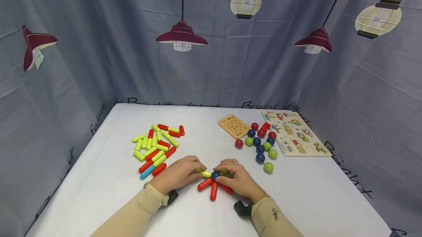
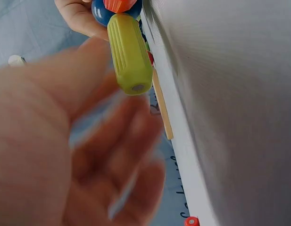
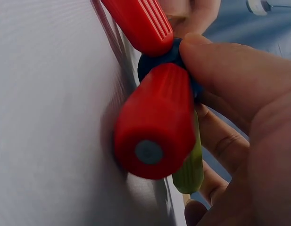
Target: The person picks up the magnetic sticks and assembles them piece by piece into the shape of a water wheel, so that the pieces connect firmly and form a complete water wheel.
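A blue ball (image 1: 215, 176) is the hub of a small build of magnetic rods on the table. Three red rods (image 1: 214, 191) fan out toward the near side, and a yellow-green rod (image 1: 206, 174) sticks out at the left. Another yellow-green rod (image 3: 188, 174) is on the right, partly behind the fingers. My right hand (image 1: 239, 180) pinches the blue ball, thumb on its near side. Around the outer end of the left yellow-green rod is my left hand (image 1: 179, 173); its fingers are loosely bent and blurred in the left wrist view, while the rod looks sharp.
Loose yellow-green and red rods (image 1: 152, 155) and a blue rod (image 1: 147, 171) lie to the left. Red, green and blue balls (image 1: 260, 158) are scattered at right, near a wooden number board (image 1: 234, 126) and a picture board (image 1: 298, 134). A grey curtain (image 1: 211, 76) stands behind.
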`<act>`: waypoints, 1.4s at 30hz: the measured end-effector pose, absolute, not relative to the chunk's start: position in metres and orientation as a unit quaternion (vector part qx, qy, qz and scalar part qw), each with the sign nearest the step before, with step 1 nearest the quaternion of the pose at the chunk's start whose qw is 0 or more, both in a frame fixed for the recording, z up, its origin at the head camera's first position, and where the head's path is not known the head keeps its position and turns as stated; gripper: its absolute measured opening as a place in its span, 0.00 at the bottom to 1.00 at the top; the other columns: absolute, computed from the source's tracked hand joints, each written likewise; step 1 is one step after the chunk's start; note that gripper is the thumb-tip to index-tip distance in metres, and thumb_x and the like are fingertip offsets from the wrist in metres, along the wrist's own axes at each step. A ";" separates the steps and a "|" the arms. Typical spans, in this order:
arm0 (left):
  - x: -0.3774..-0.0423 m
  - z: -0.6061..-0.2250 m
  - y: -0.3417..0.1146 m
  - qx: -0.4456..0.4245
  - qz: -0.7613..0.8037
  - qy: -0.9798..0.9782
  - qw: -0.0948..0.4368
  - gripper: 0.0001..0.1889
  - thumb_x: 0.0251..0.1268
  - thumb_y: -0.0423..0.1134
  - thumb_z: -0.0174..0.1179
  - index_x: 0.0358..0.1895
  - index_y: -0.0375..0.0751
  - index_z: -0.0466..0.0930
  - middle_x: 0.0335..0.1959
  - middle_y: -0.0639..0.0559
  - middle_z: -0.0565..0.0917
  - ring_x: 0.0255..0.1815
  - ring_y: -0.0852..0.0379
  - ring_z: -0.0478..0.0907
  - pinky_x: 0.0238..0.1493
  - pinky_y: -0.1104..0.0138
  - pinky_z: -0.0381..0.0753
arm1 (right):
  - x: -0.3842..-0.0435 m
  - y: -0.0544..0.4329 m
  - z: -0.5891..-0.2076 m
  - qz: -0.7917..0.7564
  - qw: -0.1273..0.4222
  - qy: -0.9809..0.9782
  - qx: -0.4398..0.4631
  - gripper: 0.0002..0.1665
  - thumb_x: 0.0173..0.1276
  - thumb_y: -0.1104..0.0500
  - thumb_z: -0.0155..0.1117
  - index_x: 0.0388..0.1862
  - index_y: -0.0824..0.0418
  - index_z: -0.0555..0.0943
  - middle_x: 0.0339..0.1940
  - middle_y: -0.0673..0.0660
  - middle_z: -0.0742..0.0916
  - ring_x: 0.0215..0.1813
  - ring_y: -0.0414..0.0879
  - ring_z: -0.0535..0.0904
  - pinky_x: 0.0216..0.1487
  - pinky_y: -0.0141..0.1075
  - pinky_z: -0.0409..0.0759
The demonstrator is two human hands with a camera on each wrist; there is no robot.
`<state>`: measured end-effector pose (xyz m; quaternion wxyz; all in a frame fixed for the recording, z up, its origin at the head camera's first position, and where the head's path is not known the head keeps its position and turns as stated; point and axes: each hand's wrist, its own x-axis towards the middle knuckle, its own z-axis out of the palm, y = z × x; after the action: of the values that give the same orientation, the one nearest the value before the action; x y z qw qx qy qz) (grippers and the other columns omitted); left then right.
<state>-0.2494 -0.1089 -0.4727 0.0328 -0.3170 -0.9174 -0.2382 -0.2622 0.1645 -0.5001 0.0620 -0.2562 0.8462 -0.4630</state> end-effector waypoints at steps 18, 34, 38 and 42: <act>-0.254 -0.478 -0.130 -0.056 -0.162 -0.970 0.170 0.10 0.69 0.22 0.62 0.51 0.24 0.83 0.46 0.31 0.79 0.46 0.39 0.76 0.49 0.54 0.85 | -0.264 0.167 -0.502 -0.464 0.067 0.841 -0.271 0.17 0.67 0.52 0.75 0.55 0.46 0.88 0.57 0.42 0.84 0.72 0.50 0.68 0.75 0.62 0.61; -0.254 -0.478 -0.132 -0.057 -0.092 -0.977 0.186 0.12 0.61 0.24 0.70 0.47 0.30 0.82 0.35 0.37 0.86 0.33 0.41 0.79 0.39 0.54 0.86 | -0.261 0.165 -0.499 -0.419 0.011 0.870 -0.260 0.20 0.62 0.47 0.78 0.53 0.45 0.89 0.49 0.39 0.80 0.63 0.45 0.66 0.62 0.52 0.59; -0.253 -0.478 -0.131 -0.062 -0.109 -0.977 0.172 0.15 0.62 0.23 0.68 0.51 0.29 0.81 0.38 0.35 0.86 0.35 0.40 0.80 0.39 0.54 0.88 | -0.261 0.165 -0.498 -0.421 0.004 0.868 -0.264 0.20 0.62 0.49 0.79 0.53 0.48 0.90 0.46 0.37 0.82 0.63 0.45 0.67 0.62 0.52 0.58; -0.253 -0.476 -0.129 -0.062 -0.105 -0.978 0.172 0.15 0.63 0.24 0.68 0.52 0.32 0.82 0.42 0.38 0.86 0.36 0.40 0.81 0.38 0.53 0.88 | -0.261 0.165 -0.498 -0.424 0.006 0.871 -0.249 0.20 0.60 0.49 0.80 0.52 0.47 0.90 0.47 0.37 0.84 0.68 0.47 0.66 0.67 0.56 0.56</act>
<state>-0.2532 -0.1289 -0.4763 0.1716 -0.0616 -0.9776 -0.1051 -0.2607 0.1646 -0.4977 0.0058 -0.2492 0.8708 -0.4238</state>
